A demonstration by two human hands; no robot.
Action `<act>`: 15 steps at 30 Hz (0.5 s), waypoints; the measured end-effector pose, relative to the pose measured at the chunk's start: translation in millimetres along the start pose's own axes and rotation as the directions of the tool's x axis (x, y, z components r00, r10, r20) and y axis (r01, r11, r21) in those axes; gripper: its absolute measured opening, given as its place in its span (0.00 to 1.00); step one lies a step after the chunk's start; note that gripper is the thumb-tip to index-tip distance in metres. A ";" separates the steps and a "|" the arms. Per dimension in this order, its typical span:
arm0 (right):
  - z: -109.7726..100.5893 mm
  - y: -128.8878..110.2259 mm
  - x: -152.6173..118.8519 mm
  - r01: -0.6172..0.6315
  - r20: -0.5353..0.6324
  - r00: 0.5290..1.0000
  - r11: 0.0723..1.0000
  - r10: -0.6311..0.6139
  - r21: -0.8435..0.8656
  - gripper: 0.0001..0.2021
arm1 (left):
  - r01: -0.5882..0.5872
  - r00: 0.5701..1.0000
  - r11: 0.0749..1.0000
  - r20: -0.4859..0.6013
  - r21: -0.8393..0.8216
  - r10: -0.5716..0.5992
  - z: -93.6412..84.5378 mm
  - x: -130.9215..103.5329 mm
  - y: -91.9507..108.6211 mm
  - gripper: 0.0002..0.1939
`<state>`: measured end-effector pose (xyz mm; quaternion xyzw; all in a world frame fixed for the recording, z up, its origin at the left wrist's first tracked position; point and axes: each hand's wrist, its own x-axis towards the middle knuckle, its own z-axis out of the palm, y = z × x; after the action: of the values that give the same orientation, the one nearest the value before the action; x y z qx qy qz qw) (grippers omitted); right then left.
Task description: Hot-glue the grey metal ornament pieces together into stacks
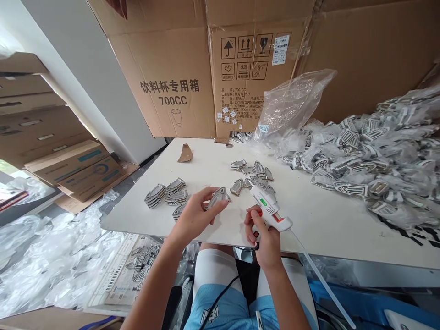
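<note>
My left hand [196, 211] pinches a small silver metal piece [217, 197] with a pointed end, held just above the white table. Wrapped round the handle of a white hot glue gun [266, 204] is my right hand [264, 236]; the gun's nozzle points up and left, toward the held piece but apart from it. A long translucent glue stick [321, 275] trails out of its back end. Stacks of similar metal pieces [155, 196] stand left of my left hand. More loose metal pieces [256, 176] lie beyond the gun's nozzle.
A big heap of plastic-wrapped metal pieces [364, 151] covers the table's right side. Cardboard boxes [172, 59] wall off the back, with a clear plastic bag [295, 105] before them. A cardboard scrap [185, 153] lies at back left. A black cable [227, 286] crosses my lap.
</note>
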<state>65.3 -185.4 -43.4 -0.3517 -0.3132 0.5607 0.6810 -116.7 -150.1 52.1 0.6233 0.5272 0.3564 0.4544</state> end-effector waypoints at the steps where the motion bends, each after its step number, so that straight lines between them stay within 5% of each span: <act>1: -0.7 1.2 -0.7 0.007 0.020 1.000 0.999 -0.006 -0.032 0.14 | -0.014 1.000 1.000 -0.004 -0.026 0.014 -0.9 -4.6 -1.3 0.24; 8: 4.0 0.1 -12.3 0.007 0.121 0.992 0.974 0.021 -0.227 0.18 | -0.021 0.995 0.993 -0.102 -0.118 0.008 -6.3 -16.9 -10.4 0.15; 15: 12.9 -2.5 -23.0 -0.017 0.058 0.998 0.949 0.038 -0.315 0.21 | -0.055 0.981 0.984 -0.192 -0.167 0.023 -6.8 -21.9 -10.9 0.13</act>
<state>52.1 -206.7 -35.0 -0.4419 -0.4151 0.5241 0.5981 -130.7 -170.0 44.9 0.5556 0.5230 0.4669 0.4470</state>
